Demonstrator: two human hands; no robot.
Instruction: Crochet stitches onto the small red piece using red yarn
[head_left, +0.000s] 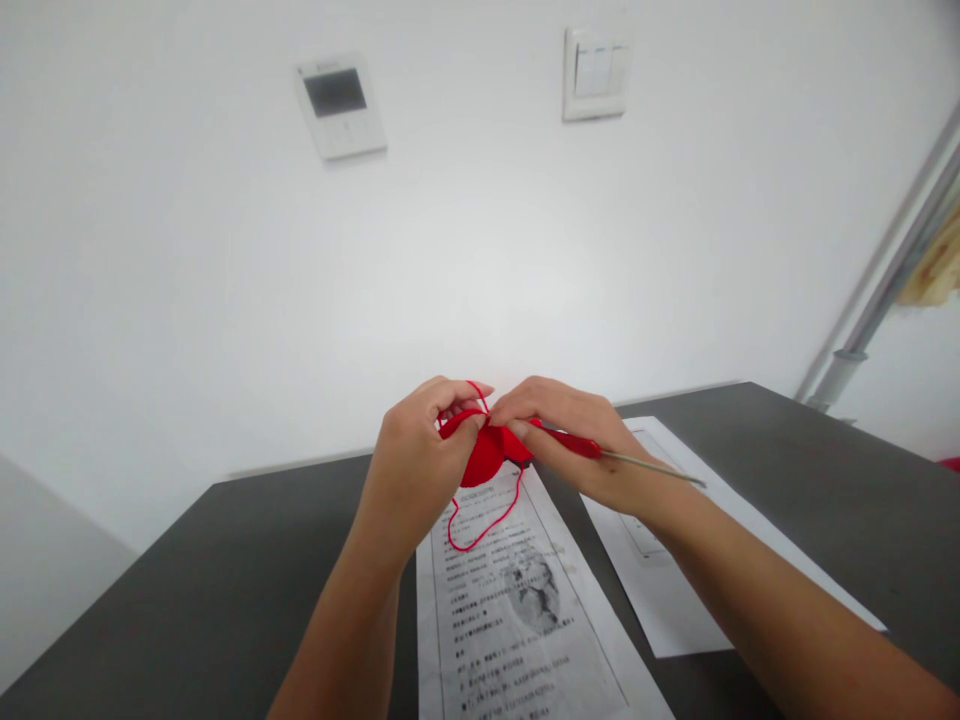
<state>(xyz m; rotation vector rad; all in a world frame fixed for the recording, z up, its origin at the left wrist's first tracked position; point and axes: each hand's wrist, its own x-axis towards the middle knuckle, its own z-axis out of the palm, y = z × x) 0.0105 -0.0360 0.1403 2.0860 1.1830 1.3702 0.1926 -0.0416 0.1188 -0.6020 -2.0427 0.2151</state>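
Between my hands is a piece of red crochet work (484,460), held above the table. My left hand (424,435) pinches its upper left edge, with the red yarn (480,392) passing over a raised finger. A loose loop of that yarn hangs below the piece over the printed sheet. My right hand (562,425) is closed around a crochet hook with a red grip (574,442); its metal shaft points back over my wrist. The fingertips of both hands nearly meet at the top of the work, and the hook's working end is hidden there.
A printed sheet (517,640) lies below my hands on the dark table (247,580). Another white sheet (697,600) lies under my right forearm. Behind the table rises a white wall with a panel (341,105) and a light switch (596,75). A grey pipe (892,270) stands at right.
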